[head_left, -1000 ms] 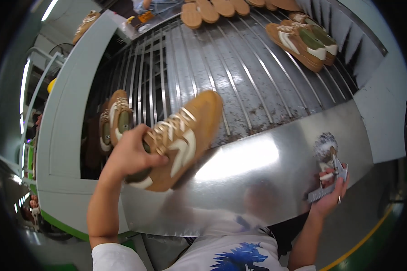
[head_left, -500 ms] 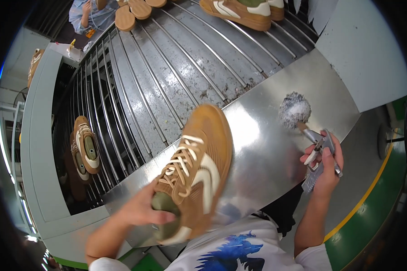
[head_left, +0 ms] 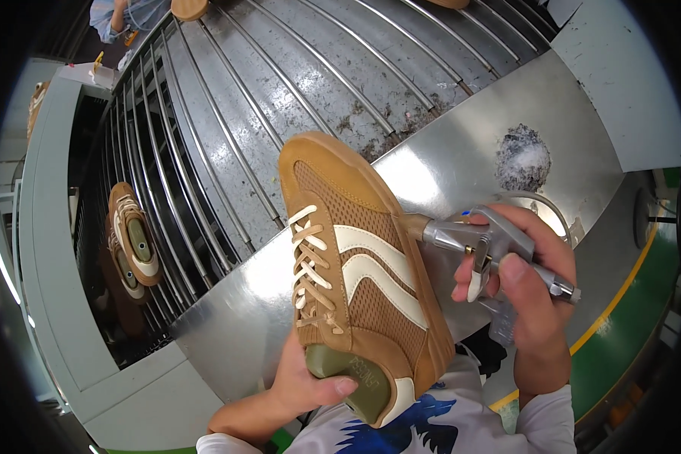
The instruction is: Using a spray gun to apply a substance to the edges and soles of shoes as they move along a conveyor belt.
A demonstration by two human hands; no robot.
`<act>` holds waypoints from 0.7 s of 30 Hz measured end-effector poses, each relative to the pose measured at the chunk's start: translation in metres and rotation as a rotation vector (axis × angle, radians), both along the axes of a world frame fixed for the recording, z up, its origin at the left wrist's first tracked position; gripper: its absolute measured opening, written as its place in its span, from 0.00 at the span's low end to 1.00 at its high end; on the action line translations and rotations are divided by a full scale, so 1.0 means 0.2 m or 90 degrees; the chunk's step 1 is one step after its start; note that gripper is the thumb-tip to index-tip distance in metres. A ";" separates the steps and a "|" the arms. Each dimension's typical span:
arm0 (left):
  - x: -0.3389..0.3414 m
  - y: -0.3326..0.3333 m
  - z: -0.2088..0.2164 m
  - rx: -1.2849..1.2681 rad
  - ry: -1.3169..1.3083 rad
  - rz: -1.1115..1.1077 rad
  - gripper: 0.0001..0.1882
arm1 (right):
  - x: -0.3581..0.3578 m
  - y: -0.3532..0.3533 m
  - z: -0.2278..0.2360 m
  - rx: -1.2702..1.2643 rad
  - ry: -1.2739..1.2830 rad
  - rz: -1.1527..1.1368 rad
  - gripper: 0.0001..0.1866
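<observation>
A worker in a white top with a blue animal print (head_left: pixel 386 435) holds up a tan shoe (head_left: pixel 378 265) over a polished metal tabletop (head_left: pixel 461 174), its toe pointing up and away and its flank turned to view. Work on this shoe appears to be in progress: laces and cream stripes are in place, and the brown tip (head_left: pixel 411 225) of a metal trigger tool (head_left: pixel 507 234) sits at the edge where upper meets sole, though whether it touches cannot be told. How much of that edge has been dealt with, and how much remains, does not show; nor is it clear whether the pair of tan shoes (head_left: pixel 147 265), on the barred metal bed (head_left: pixel 280 98) at left, is finished or waiting. The left hand (head_left: pixel 299 378) has the shoe by its heel end, grip narrowed to the collar, thumb pressed on the olive-green form (head_left: pixel 363 397) inside and the other fingers mostly hidden; nearly all of the shoe extends beyond that grip. The right hand (head_left: pixel 533 280), just beside the sole, is wrapped firmly about the tool, some fingers curled near its trigger. Behind it, a grey-white fuzzy patch (head_left: pixel 523 160) marks the tabletop.
</observation>
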State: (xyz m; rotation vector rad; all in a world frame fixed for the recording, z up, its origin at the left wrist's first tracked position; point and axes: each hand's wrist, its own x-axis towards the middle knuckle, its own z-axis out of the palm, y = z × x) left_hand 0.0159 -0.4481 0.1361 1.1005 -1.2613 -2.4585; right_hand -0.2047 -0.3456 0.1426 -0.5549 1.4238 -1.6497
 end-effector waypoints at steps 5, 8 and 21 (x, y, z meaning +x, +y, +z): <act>0.00 0.00 0.01 0.014 -0.005 -0.001 0.49 | 0.03 -0.03 0.02 0.059 0.086 -0.050 0.27; 0.00 0.01 0.00 -0.010 0.009 0.012 0.49 | 0.02 -0.03 0.03 0.079 0.122 -0.054 0.27; 0.02 0.04 -0.02 -0.032 -0.012 0.040 0.49 | 0.07 0.26 0.05 0.018 0.237 0.074 0.17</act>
